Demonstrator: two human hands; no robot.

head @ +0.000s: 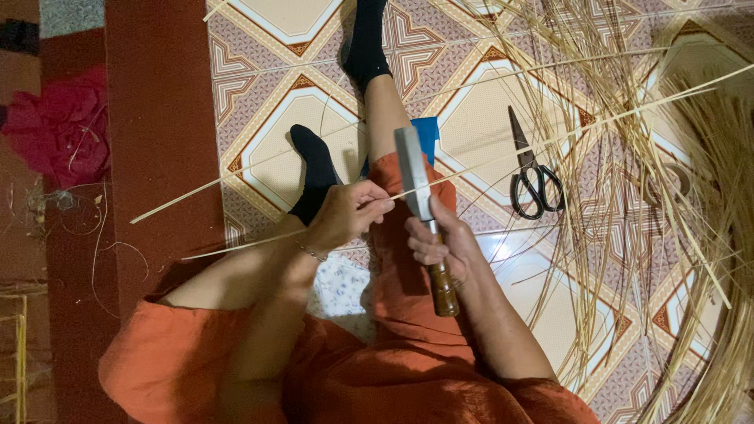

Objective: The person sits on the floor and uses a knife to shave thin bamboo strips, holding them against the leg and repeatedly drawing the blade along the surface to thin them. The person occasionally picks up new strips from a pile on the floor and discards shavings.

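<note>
- Long thin pale bamboo strip (503, 157) runs diagonally over the person's knee, against the flat steel blade of a wooden-handled knife (415, 177).
- Left hand (345, 213) pinches the strip beside the blade.
- Right hand (441, 247) is clamped on the knife handle.
- Black-handled scissors (534, 177) lie on the patterned floor tiles (479, 118), near the loose strip pile (667, 196).

A pair of black-handled metal scissors (532, 179) lies closed on the patterned ceramic floor tiles (275, 149). Right of the scissors, and partly just over them, spreads a loose heap of pale straw-coloured strips (691, 228). Well left of the scissors, a crumpled red cloth (59, 129) rests on a dark red mat (161, 118).
</note>
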